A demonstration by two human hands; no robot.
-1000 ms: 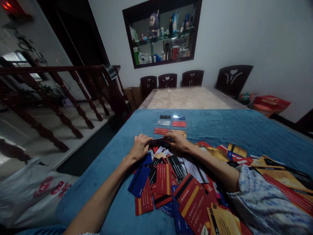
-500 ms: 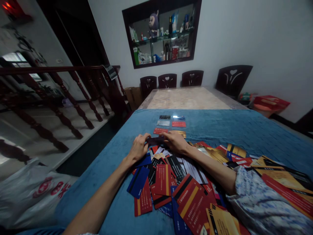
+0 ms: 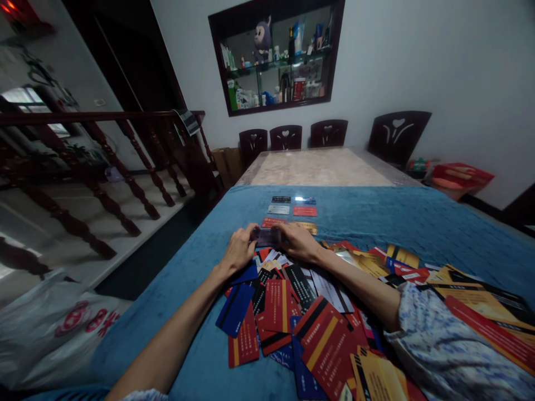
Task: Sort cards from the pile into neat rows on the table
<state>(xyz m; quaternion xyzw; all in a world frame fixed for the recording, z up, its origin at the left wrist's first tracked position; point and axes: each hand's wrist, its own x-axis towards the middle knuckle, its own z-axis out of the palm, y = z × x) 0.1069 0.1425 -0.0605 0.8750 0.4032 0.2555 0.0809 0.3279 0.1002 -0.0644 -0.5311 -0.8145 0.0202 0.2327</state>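
Observation:
Between my left hand (image 3: 239, 249) and my right hand (image 3: 297, 240) is a dark card (image 3: 268, 237), pinched at its two short ends and slightly blurred. Just beyond it, cards lie in two short columns: a red card (image 3: 273, 223), a gold card (image 3: 307, 228), a silver card (image 3: 278, 210), a bright red card (image 3: 305, 211), a black card (image 3: 281, 199) and a blue card (image 3: 305, 200). Under and in front of my forearms spreads a loose heap of cards (image 3: 278, 306), red, blue, black, white and gold, overlapping at many angles.
A blue cloth (image 3: 200, 267) covers the near part of the table, with bare marble tabletop (image 3: 313, 167) beyond. More gold and red cards (image 3: 472, 295) extend to the right. Dark chairs (image 3: 286, 137) line the far end. At left are a wooden railing (image 3: 104, 117) and a white plastic bag (image 3: 54, 328).
The dark card between my hands has tilted up, showing more of its face. My hands stay nearly in place; the laid-out cards and the heap look unchanged.

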